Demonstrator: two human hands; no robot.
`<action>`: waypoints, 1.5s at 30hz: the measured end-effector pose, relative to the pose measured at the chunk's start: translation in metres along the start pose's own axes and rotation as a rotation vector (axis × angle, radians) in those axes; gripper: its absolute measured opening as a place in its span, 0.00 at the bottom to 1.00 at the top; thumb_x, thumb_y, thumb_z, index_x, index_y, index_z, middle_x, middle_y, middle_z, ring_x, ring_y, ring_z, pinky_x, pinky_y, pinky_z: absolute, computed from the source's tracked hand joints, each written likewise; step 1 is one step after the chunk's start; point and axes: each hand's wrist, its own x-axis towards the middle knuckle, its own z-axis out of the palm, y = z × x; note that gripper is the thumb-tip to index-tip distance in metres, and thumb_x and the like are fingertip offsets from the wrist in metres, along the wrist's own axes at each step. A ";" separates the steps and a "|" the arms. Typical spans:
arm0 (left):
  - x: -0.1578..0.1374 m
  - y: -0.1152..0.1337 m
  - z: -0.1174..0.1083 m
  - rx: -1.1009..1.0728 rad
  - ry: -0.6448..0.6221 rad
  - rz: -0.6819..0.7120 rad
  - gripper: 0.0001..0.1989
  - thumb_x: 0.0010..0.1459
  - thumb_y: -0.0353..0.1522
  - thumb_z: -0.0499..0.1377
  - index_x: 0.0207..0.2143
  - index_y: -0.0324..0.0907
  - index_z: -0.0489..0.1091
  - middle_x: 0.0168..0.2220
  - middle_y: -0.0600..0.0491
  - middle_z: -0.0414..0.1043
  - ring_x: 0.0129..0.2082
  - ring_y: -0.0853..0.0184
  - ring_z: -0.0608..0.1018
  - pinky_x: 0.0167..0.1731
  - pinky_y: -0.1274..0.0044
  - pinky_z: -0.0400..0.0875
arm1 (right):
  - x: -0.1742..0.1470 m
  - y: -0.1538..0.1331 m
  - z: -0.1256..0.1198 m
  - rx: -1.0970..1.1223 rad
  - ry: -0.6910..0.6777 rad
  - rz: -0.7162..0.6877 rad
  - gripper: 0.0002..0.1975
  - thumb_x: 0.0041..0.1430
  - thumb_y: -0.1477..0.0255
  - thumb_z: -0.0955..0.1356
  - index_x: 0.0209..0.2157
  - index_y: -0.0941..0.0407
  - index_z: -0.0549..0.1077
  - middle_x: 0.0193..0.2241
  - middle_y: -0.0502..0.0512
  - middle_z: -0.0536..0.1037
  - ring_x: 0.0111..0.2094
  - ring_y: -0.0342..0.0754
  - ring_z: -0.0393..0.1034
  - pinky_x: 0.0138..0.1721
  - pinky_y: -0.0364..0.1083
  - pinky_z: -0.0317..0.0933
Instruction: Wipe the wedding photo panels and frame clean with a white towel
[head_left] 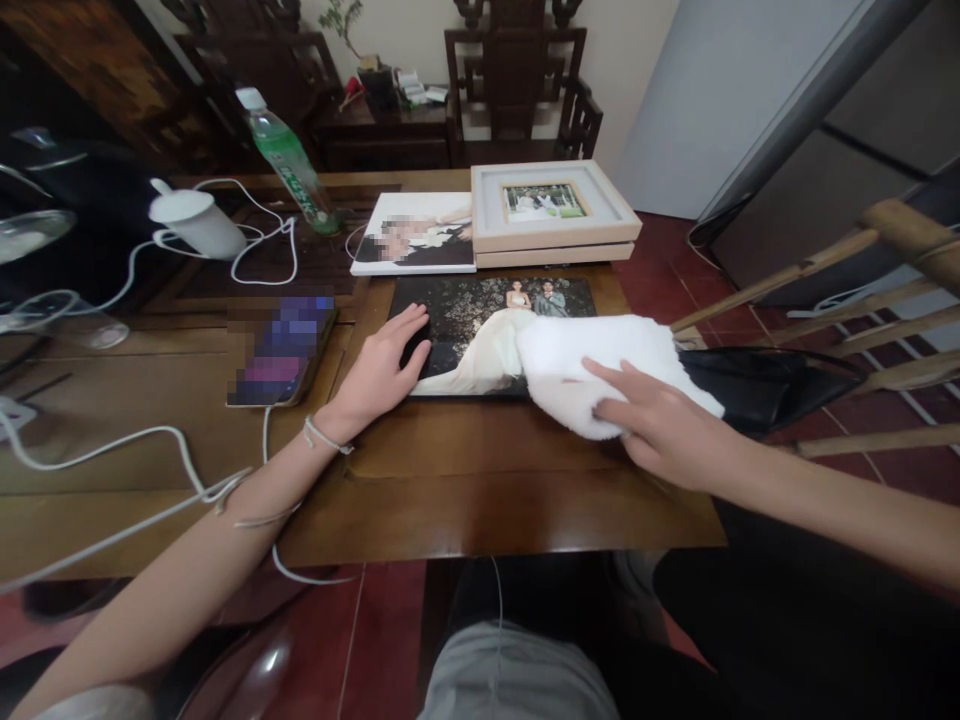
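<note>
A dark wedding photo panel lies flat on the wooden table in front of me. My left hand rests on its left edge, fingers stretched out, holding nothing. On the panel's right end, my right hand presses a folded white cloth, with the fingers curled onto it. The cloth hides that end of the panel and hangs over toward the table's right side. Black material shows beyond the cloth.
Behind the panel lie a white-edged photo album and stacked picture frames. A phone, white cables, a lidded white cup and a green-labelled bottle occupy the left. A wooden chair stands right.
</note>
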 end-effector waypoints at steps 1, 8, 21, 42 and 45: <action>0.000 0.000 0.000 -0.002 -0.003 -0.002 0.24 0.68 0.40 0.51 0.59 0.35 0.71 0.65 0.39 0.68 0.67 0.52 0.68 0.68 0.55 0.61 | 0.010 0.005 -0.003 -0.007 -0.008 -0.002 0.24 0.49 0.85 0.62 0.43 0.50 0.78 0.60 0.63 0.75 0.64 0.59 0.66 0.65 0.64 0.60; 0.000 -0.002 0.000 -0.010 -0.006 0.002 0.24 0.68 0.40 0.51 0.60 0.37 0.71 0.65 0.40 0.69 0.67 0.52 0.69 0.67 0.54 0.61 | 0.088 0.051 -0.027 -0.029 -0.130 0.041 0.18 0.46 0.83 0.61 0.36 0.52 0.73 0.32 0.55 0.79 0.40 0.56 0.76 0.40 0.51 0.65; 0.000 -0.002 0.001 -0.016 0.001 0.013 0.24 0.69 0.40 0.51 0.59 0.35 0.70 0.65 0.38 0.68 0.67 0.52 0.69 0.67 0.55 0.62 | 0.101 0.055 -0.020 -0.045 -0.081 0.072 0.21 0.47 0.85 0.61 0.41 0.55 0.74 0.40 0.59 0.81 0.48 0.59 0.75 0.48 0.54 0.65; 0.000 -0.001 0.000 -0.014 0.002 0.022 0.24 0.69 0.38 0.51 0.60 0.35 0.70 0.65 0.38 0.68 0.67 0.51 0.68 0.68 0.54 0.61 | 0.084 0.019 -0.019 -0.022 -0.127 -0.057 0.21 0.48 0.87 0.61 0.40 0.56 0.76 0.46 0.63 0.81 0.49 0.57 0.75 0.48 0.53 0.66; 0.000 -0.002 0.001 -0.021 0.008 0.025 0.24 0.69 0.39 0.52 0.59 0.34 0.70 0.64 0.37 0.68 0.67 0.51 0.68 0.68 0.55 0.61 | 0.119 0.043 -0.025 -0.038 -0.155 -0.046 0.19 0.46 0.86 0.61 0.37 0.56 0.74 0.33 0.56 0.79 0.35 0.52 0.72 0.37 0.46 0.58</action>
